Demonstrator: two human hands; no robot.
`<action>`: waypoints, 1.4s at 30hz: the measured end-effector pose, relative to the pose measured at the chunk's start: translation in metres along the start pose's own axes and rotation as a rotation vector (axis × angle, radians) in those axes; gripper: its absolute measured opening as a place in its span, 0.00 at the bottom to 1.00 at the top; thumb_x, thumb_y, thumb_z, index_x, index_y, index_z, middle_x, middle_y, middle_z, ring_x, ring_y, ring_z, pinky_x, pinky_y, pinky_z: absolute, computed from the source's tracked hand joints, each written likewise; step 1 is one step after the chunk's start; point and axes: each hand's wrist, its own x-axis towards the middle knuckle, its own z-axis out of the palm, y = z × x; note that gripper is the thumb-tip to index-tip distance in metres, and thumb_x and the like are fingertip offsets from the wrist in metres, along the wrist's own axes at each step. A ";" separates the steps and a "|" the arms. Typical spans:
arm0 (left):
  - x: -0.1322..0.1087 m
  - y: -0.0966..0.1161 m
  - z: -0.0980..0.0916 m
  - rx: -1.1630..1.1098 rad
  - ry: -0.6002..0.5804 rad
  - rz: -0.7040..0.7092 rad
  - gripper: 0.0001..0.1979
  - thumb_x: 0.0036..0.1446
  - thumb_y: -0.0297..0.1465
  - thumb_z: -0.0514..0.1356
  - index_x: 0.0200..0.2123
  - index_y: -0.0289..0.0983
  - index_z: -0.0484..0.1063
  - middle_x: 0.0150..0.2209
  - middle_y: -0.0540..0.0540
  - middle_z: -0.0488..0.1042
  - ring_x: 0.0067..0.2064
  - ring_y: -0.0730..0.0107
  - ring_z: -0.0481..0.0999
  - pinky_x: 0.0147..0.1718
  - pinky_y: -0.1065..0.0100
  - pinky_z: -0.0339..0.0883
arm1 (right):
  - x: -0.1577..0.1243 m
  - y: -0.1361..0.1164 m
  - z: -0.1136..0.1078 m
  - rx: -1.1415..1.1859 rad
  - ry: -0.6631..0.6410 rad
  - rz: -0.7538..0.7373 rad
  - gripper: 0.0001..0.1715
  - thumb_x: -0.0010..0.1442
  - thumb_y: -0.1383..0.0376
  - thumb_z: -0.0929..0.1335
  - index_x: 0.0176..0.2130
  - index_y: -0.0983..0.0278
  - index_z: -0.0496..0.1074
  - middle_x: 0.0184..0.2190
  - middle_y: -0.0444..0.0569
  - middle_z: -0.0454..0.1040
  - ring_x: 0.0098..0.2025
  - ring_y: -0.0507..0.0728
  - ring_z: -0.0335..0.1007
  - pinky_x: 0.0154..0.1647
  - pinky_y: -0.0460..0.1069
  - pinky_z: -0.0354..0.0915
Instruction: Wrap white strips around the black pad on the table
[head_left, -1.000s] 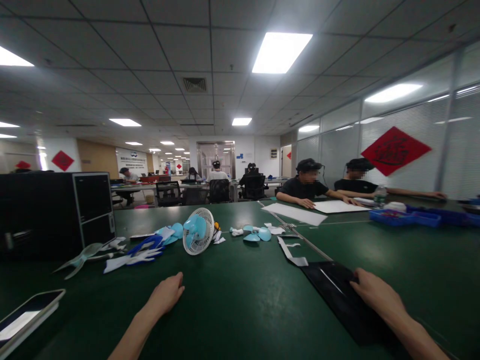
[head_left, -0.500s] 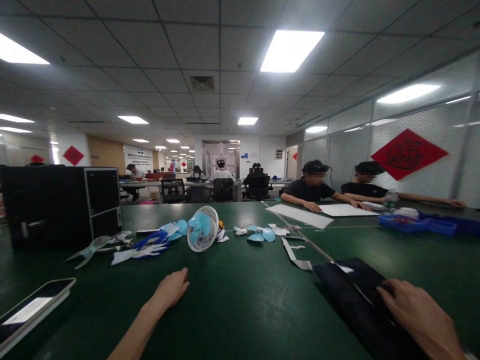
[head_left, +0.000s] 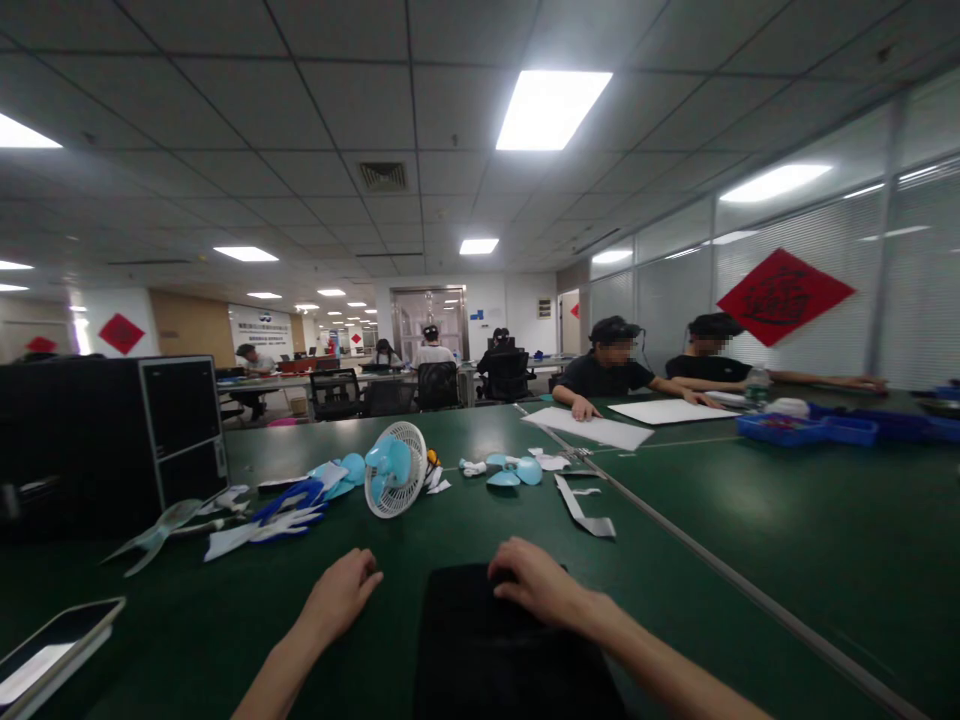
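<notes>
A flat black sheet-like item with rounded corners lies in front of me on the green table. My right hand has its fingers bent over the far right edge of it, gripping there. To the left, my left hand rests on the table with fingers loosely bent and the thumb apart, holding nothing. Beyond the hands stands a small fan head with a white cage and light blue blades. Blue and white gloves lie left of the fan.
A phone lies at the left edge, and a black computer case stands behind it. Loose blue fan blades and a bent grey strip lie farther back. At right are blue trays and two people at white boards.
My right hand has brought the black item from the right to the middle in front of me. The left hand has barely moved. The view has turned slightly right.
</notes>
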 end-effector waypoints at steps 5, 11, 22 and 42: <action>-0.008 0.027 0.008 -0.189 -0.051 0.146 0.29 0.54 0.49 0.53 0.54 0.39 0.67 0.56 0.43 0.67 0.57 0.58 0.65 0.56 0.62 0.57 | 0.033 -0.012 0.029 0.020 0.045 -0.036 0.16 0.62 0.58 0.65 0.47 0.63 0.70 0.46 0.51 0.71 0.44 0.56 0.68 0.45 0.54 0.66; -0.018 0.050 0.016 -0.230 -0.210 0.218 0.44 0.43 0.52 0.62 0.60 0.38 0.59 0.61 0.41 0.61 0.61 0.54 0.59 0.60 0.61 0.51 | 0.030 0.018 0.014 -0.035 0.150 0.091 0.18 0.63 0.58 0.64 0.50 0.63 0.67 0.51 0.52 0.68 0.48 0.59 0.67 0.49 0.58 0.65; -0.021 0.058 0.012 -0.216 -0.213 0.167 0.43 0.44 0.51 0.62 0.60 0.35 0.59 0.60 0.40 0.61 0.60 0.55 0.60 0.60 0.62 0.52 | -0.019 0.135 -0.020 -0.447 0.269 0.722 0.16 0.60 0.61 0.64 0.44 0.69 0.68 0.44 0.61 0.69 0.44 0.63 0.70 0.41 0.53 0.63; -0.015 0.055 0.016 -0.239 -0.192 0.083 0.42 0.45 0.51 0.61 0.61 0.39 0.58 0.63 0.43 0.58 0.63 0.53 0.57 0.60 0.57 0.51 | -0.042 0.097 -0.080 -0.253 0.752 0.555 0.19 0.60 0.60 0.57 0.33 0.65 0.71 0.33 0.53 0.74 0.34 0.58 0.69 0.36 0.50 0.60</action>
